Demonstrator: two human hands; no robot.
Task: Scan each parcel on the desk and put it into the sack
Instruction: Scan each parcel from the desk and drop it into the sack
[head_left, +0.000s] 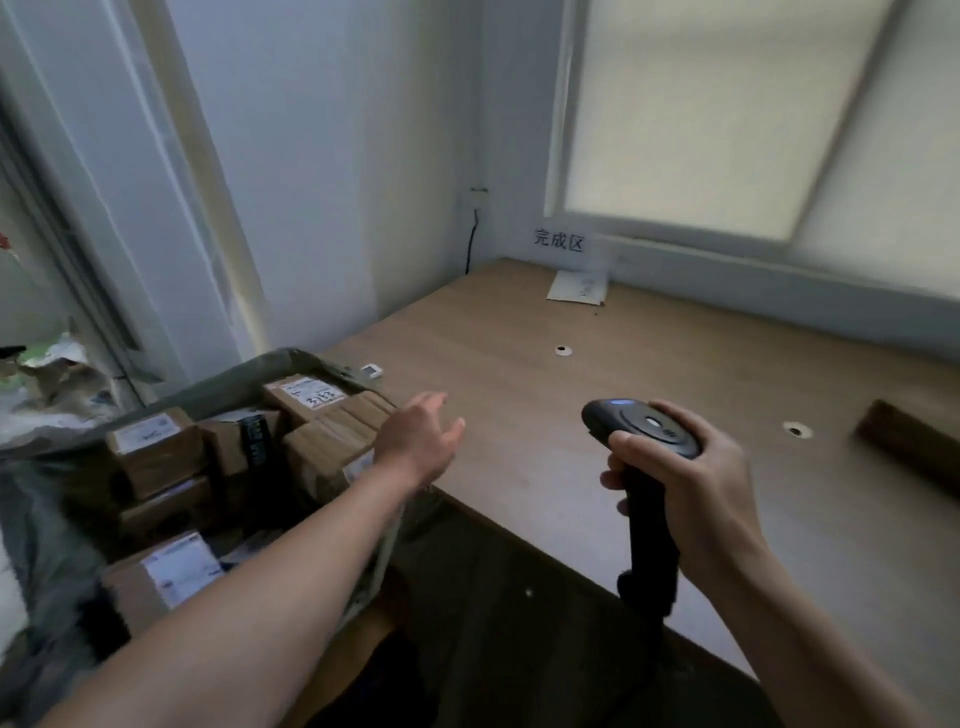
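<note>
- Left hand (421, 441): released, fingers straight and spread, holding nothing, above the near-left desk (519, 405) edge beside the sack.
- Right hand (691, 493): grasping the handle of the black scanner (644, 427), held upright over the near desk.
- Sack (291, 358): grey-green, open, left of the desk, containing labelled cardboard parcels (156, 452).
- Brown block (914, 447): on the desk at far right, too blurred to identify.
- Sign (560, 241): on the far wall, with white paper (576, 287) below it.
</note>
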